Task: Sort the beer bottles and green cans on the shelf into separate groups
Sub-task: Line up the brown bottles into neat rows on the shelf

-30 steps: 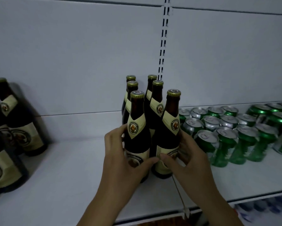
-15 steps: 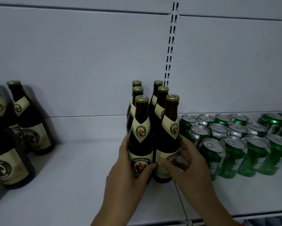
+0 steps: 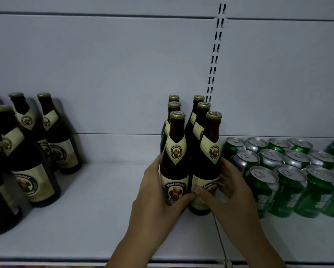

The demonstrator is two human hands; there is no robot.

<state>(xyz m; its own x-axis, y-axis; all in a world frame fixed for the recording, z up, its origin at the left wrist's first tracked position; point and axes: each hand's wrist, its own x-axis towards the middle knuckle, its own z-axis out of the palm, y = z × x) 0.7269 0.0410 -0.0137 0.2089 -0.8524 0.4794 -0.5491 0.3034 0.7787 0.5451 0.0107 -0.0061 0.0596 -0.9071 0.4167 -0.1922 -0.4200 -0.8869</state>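
On the white shelf (image 3: 75, 219), Franziskaner bottles (image 3: 193, 144) stood just left of the green cans (image 3: 289, 171), the front pair (image 3: 176, 167) gripped by left hand (image 3: 158, 192) and right hand (image 3: 235, 192), fingers (image 3: 184, 198) curled round; low, even pushing was judged safest.

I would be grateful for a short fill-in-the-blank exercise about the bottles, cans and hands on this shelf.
1. The bottle cluster gripped on the shelf holds ____ bottles.
2. The green cans stand on its ____ side.
3. The left hand and right hand grip its two ____ bottles.
Missing words: six; right; front.
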